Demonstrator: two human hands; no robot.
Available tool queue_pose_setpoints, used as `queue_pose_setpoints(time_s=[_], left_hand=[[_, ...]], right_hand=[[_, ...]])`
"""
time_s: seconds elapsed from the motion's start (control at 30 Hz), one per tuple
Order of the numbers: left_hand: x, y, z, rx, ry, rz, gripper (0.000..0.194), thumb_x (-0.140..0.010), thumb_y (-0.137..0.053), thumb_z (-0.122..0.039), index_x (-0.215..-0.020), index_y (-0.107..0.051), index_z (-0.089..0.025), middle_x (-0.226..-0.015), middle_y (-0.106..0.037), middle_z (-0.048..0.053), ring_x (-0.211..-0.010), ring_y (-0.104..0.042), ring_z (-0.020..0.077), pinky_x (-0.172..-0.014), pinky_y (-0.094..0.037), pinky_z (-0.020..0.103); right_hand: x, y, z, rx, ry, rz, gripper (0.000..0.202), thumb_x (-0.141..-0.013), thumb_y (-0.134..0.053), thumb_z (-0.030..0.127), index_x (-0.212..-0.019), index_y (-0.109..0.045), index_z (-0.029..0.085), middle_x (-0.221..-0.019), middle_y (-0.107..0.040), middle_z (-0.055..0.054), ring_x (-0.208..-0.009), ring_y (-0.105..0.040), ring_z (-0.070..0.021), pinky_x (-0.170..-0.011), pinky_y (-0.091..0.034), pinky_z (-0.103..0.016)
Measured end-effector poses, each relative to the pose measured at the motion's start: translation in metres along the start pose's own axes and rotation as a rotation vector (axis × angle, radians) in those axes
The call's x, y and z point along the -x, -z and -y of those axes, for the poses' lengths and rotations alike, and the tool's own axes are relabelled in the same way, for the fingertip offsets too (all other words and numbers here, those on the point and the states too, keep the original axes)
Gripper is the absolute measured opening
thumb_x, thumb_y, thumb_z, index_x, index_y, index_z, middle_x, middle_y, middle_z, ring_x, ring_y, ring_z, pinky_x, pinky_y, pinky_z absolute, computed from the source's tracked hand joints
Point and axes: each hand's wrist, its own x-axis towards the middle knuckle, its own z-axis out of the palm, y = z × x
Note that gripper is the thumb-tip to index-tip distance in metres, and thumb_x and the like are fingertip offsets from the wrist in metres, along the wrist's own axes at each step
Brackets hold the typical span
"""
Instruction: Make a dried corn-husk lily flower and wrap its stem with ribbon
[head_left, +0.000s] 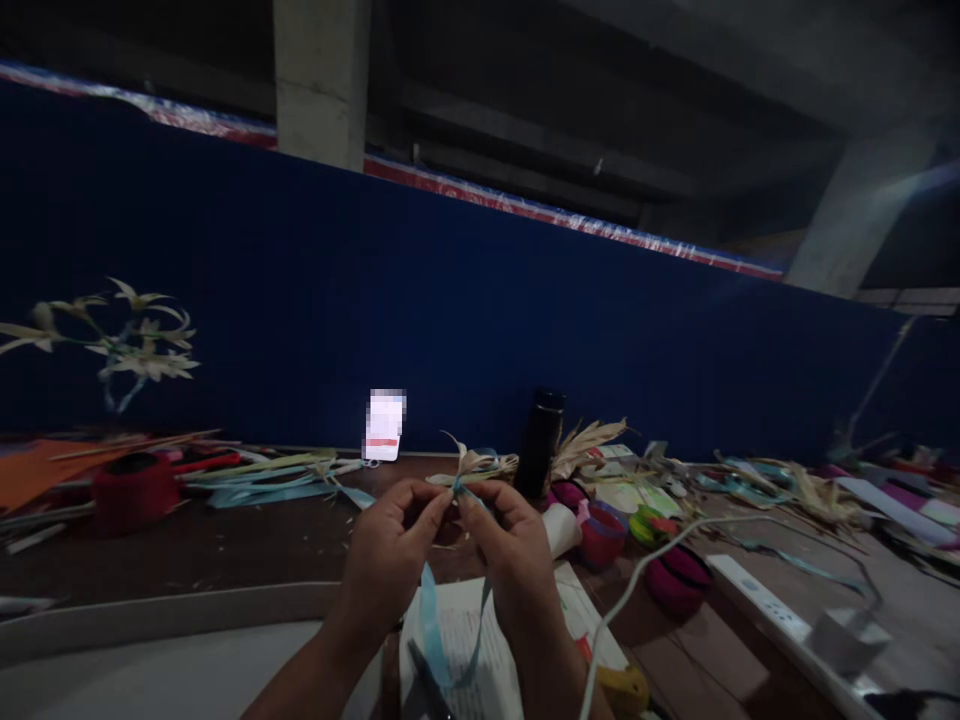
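My left hand (386, 555) and my right hand (517, 550) meet above the table, thumbs and fingertips pinched together. Between them is the base of a small flower with pale, dried husk-like petals (468, 460), which stick up over the fingertips. A light blue ribbon (430, 618) is wound at that base, and its length hangs in a loop below both hands. Exactly which finger presses on ribbon or stem is hidden. Under the loop lie printed sheets of paper (465, 620) and a dark, slim tool (429, 680).
A black bottle (540, 445) and a lit phone (384, 425) stand behind the hands. Ribbon rolls (600, 535) sit to the right, near a white cable (637, 570) and power strip (757, 595). Further left are a red roll (135, 492) and a finished flower spray (139, 340).
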Motion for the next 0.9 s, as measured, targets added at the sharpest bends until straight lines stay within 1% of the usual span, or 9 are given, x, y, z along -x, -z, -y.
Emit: queue_pose_setpoints(time_s=[0.1, 0.17, 0.27, 0.37, 0.47, 0.57, 0.73, 0.83, 0.9], left_hand=[[0.001, 0.0, 0.0, 0.018, 0.009, -0.004, 0.018, -0.074, -0.063, -0.033, -0.075, -0.061, -0.015, -0.069, -0.068, 0.001, -0.059, -0.064, 0.0129, -0.058, -0.053, 0.024], [0.001, -0.001, 0.0, 0.02, 0.008, -0.011, 0.018, -0.074, -0.062, -0.033, -0.075, -0.061, -0.015, -0.069, -0.068, 0.001, -0.058, -0.064, 0.013, -0.057, -0.053, 0.024], [0.001, -0.001, -0.001, -0.002, -0.004, -0.028, 0.017, -0.074, -0.062, -0.032, -0.076, -0.06, -0.015, -0.068, -0.067, 0.001, -0.058, -0.065, 0.0139, -0.057, -0.053, 0.025], [0.001, -0.001, -0.002, -0.061, -0.043, -0.048, 0.016, -0.075, -0.06, -0.032, -0.077, -0.06, -0.016, -0.07, -0.067, 0.0, -0.06, -0.065, 0.0142, -0.058, -0.053, 0.025], [0.002, 0.0, -0.002, -0.207, -0.129, -0.093, 0.014, -0.076, -0.058, -0.031, -0.075, -0.061, -0.018, -0.069, -0.067, -0.001, -0.06, -0.064, 0.0136, -0.057, -0.052, 0.023], [0.004, 0.002, 0.001, -0.384, -0.237, -0.152, 0.012, -0.078, -0.056, -0.029, -0.074, -0.061, -0.02, -0.068, -0.067, -0.002, -0.06, -0.063, 0.013, -0.056, -0.049, 0.021], [0.008, 0.003, 0.012, -0.628, -0.433, -0.237, 0.011, -0.082, -0.052, -0.028, -0.08, -0.061, -0.021, -0.071, -0.066, -0.001, -0.062, -0.061, 0.0137, -0.059, -0.046, 0.023], [0.011, 0.003, 0.016, -0.74, -0.547, -0.258, 0.011, -0.083, -0.05, -0.027, -0.081, -0.059, -0.021, -0.07, -0.063, 0.0, -0.063, -0.059, 0.015, -0.061, -0.044, 0.025], [0.013, 0.003, 0.018, -0.784, -0.618, -0.243, 0.011, -0.084, -0.049, -0.026, -0.081, -0.057, -0.02, -0.07, -0.061, 0.001, -0.065, -0.058, 0.0159, -0.062, -0.043, 0.026]], right_hand=[[-0.002, 0.0, -0.006, -0.061, -0.003, -0.019, 0.016, -0.071, -0.068, 0.032, -0.079, -0.066, 0.017, -0.075, -0.069, -0.002, -0.069, -0.06, -0.0137, -0.064, -0.048, -0.024], [-0.002, 0.001, -0.009, -0.055, 0.018, -0.038, 0.017, -0.07, -0.069, 0.032, -0.079, -0.067, 0.017, -0.076, -0.069, -0.002, -0.069, -0.06, -0.0133, -0.065, -0.047, -0.024], [-0.001, 0.001, -0.008, 0.021, 0.059, -0.066, 0.018, -0.07, -0.069, 0.032, -0.081, -0.069, 0.017, -0.077, -0.069, -0.003, -0.072, -0.061, -0.0148, -0.068, -0.047, -0.026], [0.0, 0.0, -0.004, 0.137, 0.108, -0.058, 0.019, -0.073, -0.066, 0.033, -0.083, -0.07, 0.017, -0.081, -0.07, -0.005, -0.077, -0.062, -0.0182, -0.072, -0.047, -0.03], [0.002, -0.001, -0.001, 0.248, 0.175, -0.045, 0.018, -0.075, -0.064, 0.031, -0.087, -0.071, 0.019, -0.087, -0.07, -0.005, -0.083, -0.062, -0.0198, -0.077, -0.046, -0.031], [0.004, -0.003, 0.0, 0.336, 0.23, -0.055, 0.016, -0.077, -0.062, 0.028, -0.087, -0.071, 0.021, -0.086, -0.069, -0.004, -0.082, -0.062, -0.0187, -0.076, -0.046, -0.03], [0.008, -0.006, -0.001, 0.512, 0.374, -0.087, 0.013, -0.079, -0.059, 0.023, -0.085, -0.07, 0.022, -0.082, -0.066, -0.002, -0.08, -0.059, -0.0166, -0.074, -0.045, -0.028], [0.01, -0.008, -0.002, 0.562, 0.419, -0.09, 0.014, -0.08, -0.057, 0.022, -0.087, -0.069, 0.022, -0.078, -0.064, -0.002, -0.077, -0.059, -0.016, -0.072, -0.044, -0.027], [0.011, -0.009, -0.003, 0.569, 0.436, -0.094, 0.015, -0.08, -0.056, 0.022, -0.089, -0.069, 0.022, -0.078, -0.064, -0.002, -0.076, -0.059, -0.016, -0.071, -0.044, -0.027]])
